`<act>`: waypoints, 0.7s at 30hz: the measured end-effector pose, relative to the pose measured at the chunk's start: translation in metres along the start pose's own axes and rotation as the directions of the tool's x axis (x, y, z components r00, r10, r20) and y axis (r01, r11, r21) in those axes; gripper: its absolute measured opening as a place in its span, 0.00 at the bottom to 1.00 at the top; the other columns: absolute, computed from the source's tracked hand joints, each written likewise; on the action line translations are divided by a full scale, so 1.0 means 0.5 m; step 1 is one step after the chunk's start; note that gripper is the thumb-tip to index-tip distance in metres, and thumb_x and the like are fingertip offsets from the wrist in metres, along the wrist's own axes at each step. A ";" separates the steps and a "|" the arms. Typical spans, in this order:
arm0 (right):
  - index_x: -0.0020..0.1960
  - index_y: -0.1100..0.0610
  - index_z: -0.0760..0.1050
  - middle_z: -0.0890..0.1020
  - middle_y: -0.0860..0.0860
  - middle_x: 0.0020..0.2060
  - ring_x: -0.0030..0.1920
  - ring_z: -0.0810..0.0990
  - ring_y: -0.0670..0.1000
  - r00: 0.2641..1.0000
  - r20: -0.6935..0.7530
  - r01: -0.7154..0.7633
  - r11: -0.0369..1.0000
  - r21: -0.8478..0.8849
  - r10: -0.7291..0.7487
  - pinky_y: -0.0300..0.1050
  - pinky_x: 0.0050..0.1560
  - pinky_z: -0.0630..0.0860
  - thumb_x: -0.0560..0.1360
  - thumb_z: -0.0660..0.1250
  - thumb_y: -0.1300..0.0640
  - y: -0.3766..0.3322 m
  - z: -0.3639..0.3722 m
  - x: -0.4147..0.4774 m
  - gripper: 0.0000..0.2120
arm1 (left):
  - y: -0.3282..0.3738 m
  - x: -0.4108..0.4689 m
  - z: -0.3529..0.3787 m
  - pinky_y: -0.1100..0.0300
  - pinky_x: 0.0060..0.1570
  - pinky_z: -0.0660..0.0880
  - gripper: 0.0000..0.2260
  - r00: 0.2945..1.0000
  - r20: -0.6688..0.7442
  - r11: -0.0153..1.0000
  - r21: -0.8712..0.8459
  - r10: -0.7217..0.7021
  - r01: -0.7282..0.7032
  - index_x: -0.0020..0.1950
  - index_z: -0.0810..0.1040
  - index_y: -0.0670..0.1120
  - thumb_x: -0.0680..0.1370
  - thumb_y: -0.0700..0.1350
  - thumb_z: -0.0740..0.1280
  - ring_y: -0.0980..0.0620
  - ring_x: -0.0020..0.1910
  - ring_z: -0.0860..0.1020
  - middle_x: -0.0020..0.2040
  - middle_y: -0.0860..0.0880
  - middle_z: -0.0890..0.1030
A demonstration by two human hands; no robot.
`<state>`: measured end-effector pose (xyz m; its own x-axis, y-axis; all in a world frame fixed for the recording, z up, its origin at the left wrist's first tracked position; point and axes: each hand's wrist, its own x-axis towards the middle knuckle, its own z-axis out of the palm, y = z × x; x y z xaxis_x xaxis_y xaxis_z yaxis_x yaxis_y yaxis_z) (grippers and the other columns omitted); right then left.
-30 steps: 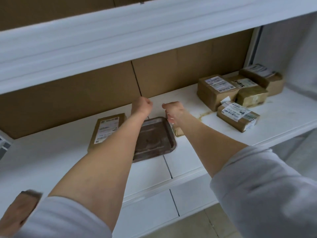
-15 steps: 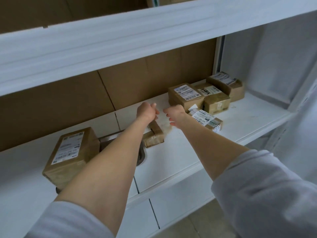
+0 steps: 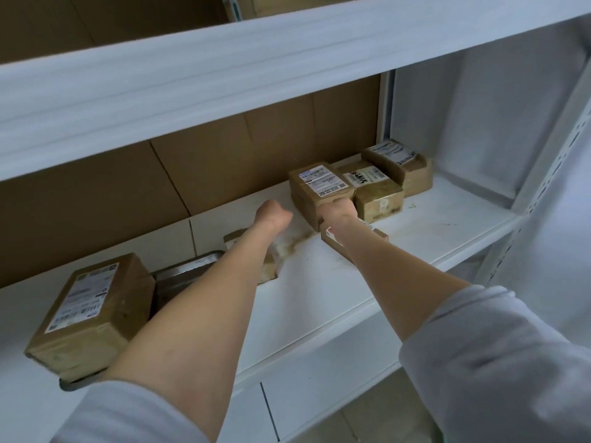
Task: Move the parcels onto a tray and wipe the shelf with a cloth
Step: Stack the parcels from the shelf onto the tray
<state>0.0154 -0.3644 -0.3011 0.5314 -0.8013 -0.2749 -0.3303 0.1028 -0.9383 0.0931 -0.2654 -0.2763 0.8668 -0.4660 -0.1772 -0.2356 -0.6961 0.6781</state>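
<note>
While the right hand, curled, grip unconfirmed, touches the labelled parcel directly ahead of it, the left hand hangs loosely curled, empty, farther off.

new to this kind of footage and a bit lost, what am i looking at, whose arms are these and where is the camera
There is no machine here. A person wears a camera on the head, so this single view looks along their own arms into a white shelf. The left hand reaches over the shelf and holds nothing that shows. The right hand meets the front of a labelled parcel; its fingers are hidden, so I cannot confirm a grip. A scrawled parcel and a rear parcel stand beside it. At left a big parcel lies on a metal tray. A brown stain marks the shelf.
</note>
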 end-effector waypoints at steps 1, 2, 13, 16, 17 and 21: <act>0.67 0.63 0.71 0.76 0.59 0.63 0.62 0.76 0.60 1.000 -0.030 -0.003 1.000 -0.002 0.002 0.44 0.51 0.75 0.77 0.62 0.61 -0.003 -0.006 0.007 0.19 | 0.006 0.006 0.006 0.51 0.57 0.78 0.14 1.000 0.020 1.000 -0.023 0.009 -0.009 0.61 0.75 0.35 0.77 0.41 0.62 0.42 0.56 0.78 0.58 0.38 0.79; 0.68 0.62 0.70 0.75 0.58 0.63 0.62 0.75 0.60 0.997 -0.071 -0.005 1.000 0.002 0.005 0.44 0.52 0.75 0.76 0.62 0.60 -0.005 -0.012 0.016 0.20 | 0.015 0.003 0.009 0.52 0.56 0.78 0.15 0.999 0.044 0.999 -0.039 0.011 -0.010 0.62 0.75 0.36 0.78 0.41 0.63 0.42 0.57 0.78 0.58 0.38 0.78; 0.74 0.58 0.60 0.65 0.56 0.70 0.61 0.74 0.59 0.993 -0.119 -0.027 0.991 -0.129 0.012 0.55 0.59 0.77 0.72 0.67 0.54 -0.040 -0.043 0.112 0.34 | 0.100 0.078 0.050 0.54 0.59 0.68 0.21 0.951 0.283 0.972 -0.230 0.123 -0.057 0.72 0.67 0.49 0.79 0.40 0.61 0.47 0.67 0.70 0.69 0.47 0.72; 0.74 0.59 0.61 0.68 0.56 0.68 0.59 0.76 0.57 0.994 -0.108 -0.028 0.991 -0.133 0.013 0.53 0.57 0.78 0.72 0.68 0.54 -0.045 -0.041 0.131 0.33 | 0.103 0.101 0.049 0.51 0.63 0.68 0.21 0.953 0.289 0.964 -0.267 0.094 -0.014 0.71 0.67 0.49 0.79 0.39 0.62 0.48 0.67 0.71 0.68 0.48 0.73; 0.73 0.59 0.62 0.72 0.56 0.64 0.57 0.77 0.56 0.995 -0.101 -0.028 0.991 -0.134 0.014 0.51 0.55 0.79 0.73 0.69 0.54 -0.043 -0.041 0.139 0.32 | 0.102 0.109 0.050 0.50 0.64 0.69 0.21 0.951 0.296 0.960 -0.280 0.084 0.002 0.71 0.68 0.49 0.79 0.39 0.62 0.48 0.66 0.72 0.68 0.48 0.73; 0.65 0.60 0.70 0.76 0.52 0.42 0.42 0.77 0.51 0.995 -0.094 -0.028 0.992 -0.121 0.017 0.43 0.40 0.76 0.75 0.67 0.56 -0.040 -0.045 0.157 0.20 | 0.097 0.119 0.057 0.51 0.62 0.73 0.19 0.941 0.338 0.945 -0.318 0.034 0.080 0.69 0.69 0.47 0.79 0.40 0.63 0.46 0.60 0.77 0.63 0.45 0.77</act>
<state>0.0460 -0.4426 -0.2991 0.4497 -0.8515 -0.2697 -0.4370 0.0536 -0.8978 0.1208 -0.3421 -0.2743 0.6589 -0.6464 -0.3848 -0.0129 -0.5212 0.8533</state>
